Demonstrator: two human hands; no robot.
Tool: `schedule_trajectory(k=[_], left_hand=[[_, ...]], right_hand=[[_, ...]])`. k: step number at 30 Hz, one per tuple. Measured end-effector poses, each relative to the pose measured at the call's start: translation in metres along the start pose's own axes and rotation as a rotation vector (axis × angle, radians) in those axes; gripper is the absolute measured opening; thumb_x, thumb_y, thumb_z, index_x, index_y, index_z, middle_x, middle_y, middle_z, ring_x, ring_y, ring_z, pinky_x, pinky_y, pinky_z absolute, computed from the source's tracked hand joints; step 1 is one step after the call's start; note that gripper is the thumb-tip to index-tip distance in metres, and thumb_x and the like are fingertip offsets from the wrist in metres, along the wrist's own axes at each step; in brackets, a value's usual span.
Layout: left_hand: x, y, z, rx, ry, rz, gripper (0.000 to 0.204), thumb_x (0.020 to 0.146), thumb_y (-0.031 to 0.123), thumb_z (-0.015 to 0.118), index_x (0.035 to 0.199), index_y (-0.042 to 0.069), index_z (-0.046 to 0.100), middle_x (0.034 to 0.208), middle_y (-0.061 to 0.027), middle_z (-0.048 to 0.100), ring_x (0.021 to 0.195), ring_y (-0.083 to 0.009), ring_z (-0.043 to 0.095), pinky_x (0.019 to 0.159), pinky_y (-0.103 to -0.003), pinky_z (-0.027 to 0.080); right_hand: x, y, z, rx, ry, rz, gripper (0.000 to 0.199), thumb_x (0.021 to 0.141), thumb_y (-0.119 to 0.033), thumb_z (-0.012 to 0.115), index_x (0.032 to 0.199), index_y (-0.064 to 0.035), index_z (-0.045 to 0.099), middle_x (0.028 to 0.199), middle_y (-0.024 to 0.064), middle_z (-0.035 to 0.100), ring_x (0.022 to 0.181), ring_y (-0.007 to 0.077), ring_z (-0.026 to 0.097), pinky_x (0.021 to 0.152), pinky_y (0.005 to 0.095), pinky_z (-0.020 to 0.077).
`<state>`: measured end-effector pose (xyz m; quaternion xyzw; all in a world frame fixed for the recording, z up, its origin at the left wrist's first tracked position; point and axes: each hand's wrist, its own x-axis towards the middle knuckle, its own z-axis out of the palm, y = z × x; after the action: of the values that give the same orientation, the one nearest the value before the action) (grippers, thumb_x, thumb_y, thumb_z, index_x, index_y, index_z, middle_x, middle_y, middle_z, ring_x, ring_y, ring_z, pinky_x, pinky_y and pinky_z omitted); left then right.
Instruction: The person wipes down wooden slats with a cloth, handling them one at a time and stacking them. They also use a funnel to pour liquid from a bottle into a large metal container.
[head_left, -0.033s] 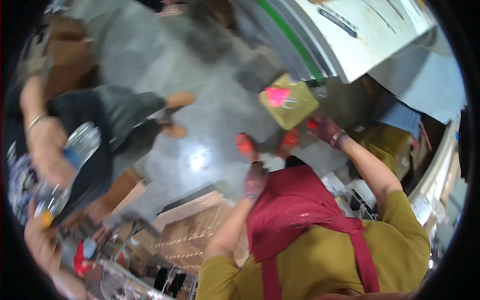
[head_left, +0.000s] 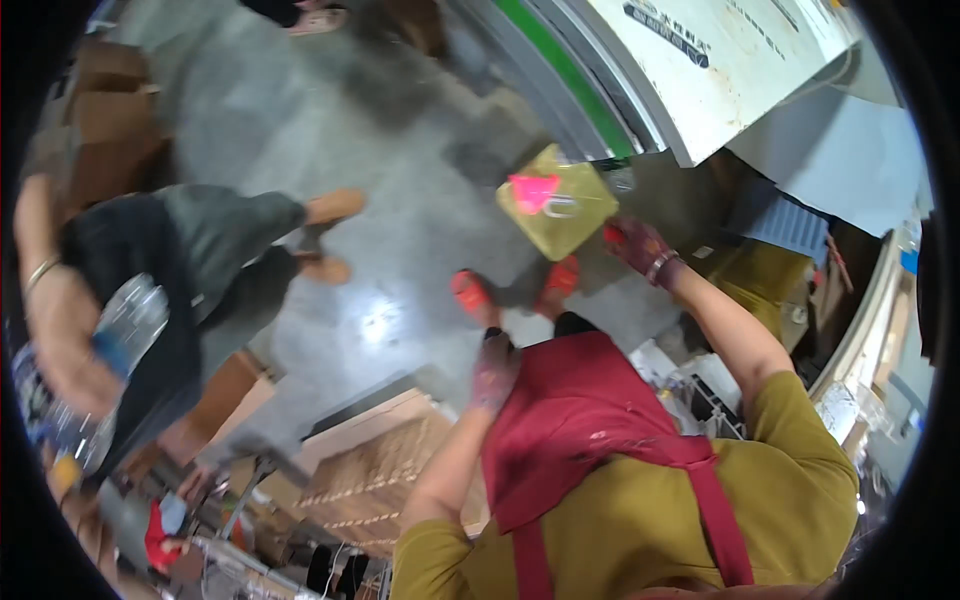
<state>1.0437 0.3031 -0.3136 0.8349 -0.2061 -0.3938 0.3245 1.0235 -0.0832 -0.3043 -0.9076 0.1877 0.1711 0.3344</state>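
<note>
Right hand [head_left: 640, 245]: gloved in a dark red patterned work glove, arm reaching forward and up from the body. The fingers are curling at the lower right corner of a yellow-green box [head_left: 560, 212]; contact looks likely, but motion blur is hiding whether they are truly clamping it, so the hold cannot be told for sure.

Yellow-green box: lying just to the left of that glove, tilted on a corner like a diamond, its upper face carrying a pink tag [head_left: 533, 190]. Its long diagonal is running from the glove up and away toward the white and green machine panel [head_left: 700, 70] beyond.

Left hand [head_left: 495, 370]: same kind of glove, hanging low and loosely curled, holding nothing visible, well apart from the box and below it. The right hand is the nearer by far.

Beneath the grip: orange sandals [head_left: 475, 295] on grey floor [head_left: 400, 200].

Far to the left: another person sitting, handling clear plastic bottles [head_left: 125, 320].
</note>
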Motion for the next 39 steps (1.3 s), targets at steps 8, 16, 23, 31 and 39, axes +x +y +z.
schedule_trajectory(k=[8, 16, 23, 31, 39], left_hand=[[-0.003, -0.051, 0.064, 0.307, -0.161, -0.019, 0.03, 0.081, 0.027, 0.061, 0.105, 0.009, 0.062, 0.097, -0.0136, 0.063, 0.092, -0.0357, 0.058, 0.081, -0.046, 0.047], [-0.007, -0.063, 0.061, 0.182, -0.13, -0.146, 0.019, 0.083, 0.02, 0.058, 0.091, 0.006, 0.067, 0.089, -0.0142, 0.067, 0.087, -0.0347, 0.06, 0.079, -0.045, 0.048], [-0.002, -0.06, 0.056, 0.083, -0.091, -0.127, 0.019, 0.083, 0.021, 0.059, 0.091, 0.006, 0.068, 0.094, -0.0134, 0.067, 0.089, -0.0337, 0.061, 0.081, -0.044, 0.048], [0.001, -0.054, 0.062, 0.088, -0.065, -0.168, 0.016, 0.084, 0.019, 0.059, 0.091, 0.008, 0.068, 0.093, -0.012, 0.067, 0.092, -0.0325, 0.06, 0.083, -0.044, 0.046], [0.005, -0.048, 0.07, 0.069, 0.045, -0.151, 0.013, 0.086, 0.02, 0.058, 0.086, 0.01, 0.066, 0.089, -0.0103, 0.066, 0.089, -0.0323, 0.06, 0.08, -0.044, 0.047]], right_hand=[[0.129, 0.064, 0.029, 0.068, 0.097, 0.349, 0.051, 0.083, -0.03, 0.07, 0.125, -0.006, 0.057, 0.118, 0.0172, 0.064, 0.105, 0.0349, 0.061, 0.091, 0.0401, 0.0481], [0.216, 0.122, 0.09, -0.013, 0.338, -0.115, 0.054, 0.078, -0.008, 0.073, 0.128, -0.0115, 0.054, 0.127, 0.0156, 0.058, 0.113, 0.0351, 0.058, 0.093, 0.039, 0.0491], [0.226, 0.099, 0.066, -0.125, 0.16, -0.098, 0.054, 0.077, -0.011, 0.074, 0.127, -0.009, 0.054, 0.128, 0.0146, 0.058, 0.117, 0.0342, 0.056, 0.096, 0.038, 0.0474], [0.232, 0.099, 0.068, -0.037, 0.044, 0.037, 0.048, 0.078, -0.015, 0.073, 0.122, -0.0058, 0.056, 0.12, 0.0158, 0.061, 0.106, 0.0331, 0.061, 0.088, 0.0374, 0.0505], [0.249, 0.093, 0.066, 0.218, -0.071, 0.372, 0.047, 0.086, -0.036, 0.067, 0.119, -0.0069, 0.054, 0.094, 0.019, 0.068, 0.084, 0.036, 0.067, 0.074, 0.0404, 0.0518]])
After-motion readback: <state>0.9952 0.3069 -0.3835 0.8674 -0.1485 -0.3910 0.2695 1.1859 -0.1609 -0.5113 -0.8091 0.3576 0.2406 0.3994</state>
